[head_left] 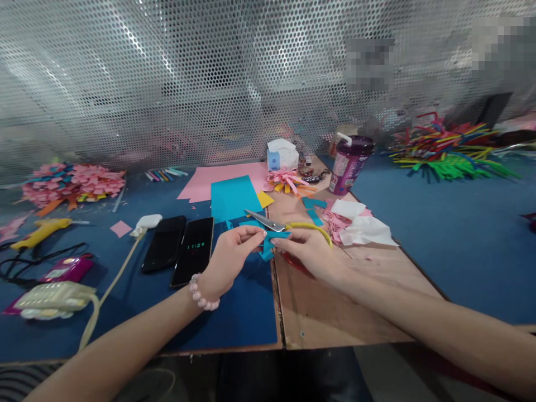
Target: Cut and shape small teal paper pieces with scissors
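Note:
A small piece of blue paper point(268, 246) is pinched between my two hands above the table's middle seam. My left hand point(238, 248), with a pink bead bracelet at the wrist, is closed on its left side by thumb and fingertips. On the other side, my right hand point(307, 249) grips it the same way. Just beyond the fingers are scissors point(272, 223) with parted metal blades and a yellow handle loop, partly hidden by my right hand. Behind my left hand, a large blue sheet point(235, 196) overlaps pink sheets point(199, 184).
Two phones point(193, 251) lie left of my left hand, near a charger point(146, 222), a yellow glue gun point(44, 231) and a power strip point(56, 298). To the right stand a purple cup point(350, 164) and crumpled white tissue point(366, 230). Perforated metal point(188, 84) closes off the back.

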The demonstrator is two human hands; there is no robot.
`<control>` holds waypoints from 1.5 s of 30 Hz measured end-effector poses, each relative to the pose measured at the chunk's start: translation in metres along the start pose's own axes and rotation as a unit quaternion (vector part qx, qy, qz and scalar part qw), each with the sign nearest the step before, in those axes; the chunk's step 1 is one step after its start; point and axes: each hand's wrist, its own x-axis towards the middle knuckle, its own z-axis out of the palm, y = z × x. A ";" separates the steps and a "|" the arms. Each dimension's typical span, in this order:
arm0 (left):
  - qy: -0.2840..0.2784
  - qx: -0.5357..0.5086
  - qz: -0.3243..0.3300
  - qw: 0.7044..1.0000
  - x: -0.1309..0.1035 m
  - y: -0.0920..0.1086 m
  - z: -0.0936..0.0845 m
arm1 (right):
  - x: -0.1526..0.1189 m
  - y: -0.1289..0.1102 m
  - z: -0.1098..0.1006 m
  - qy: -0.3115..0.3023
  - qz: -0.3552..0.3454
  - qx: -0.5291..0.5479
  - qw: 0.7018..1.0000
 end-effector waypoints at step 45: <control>-0.018 0.045 0.019 0.999 0.004 0.001 -0.006 | 0.004 0.010 -0.010 0.035 -0.053 0.088 0.994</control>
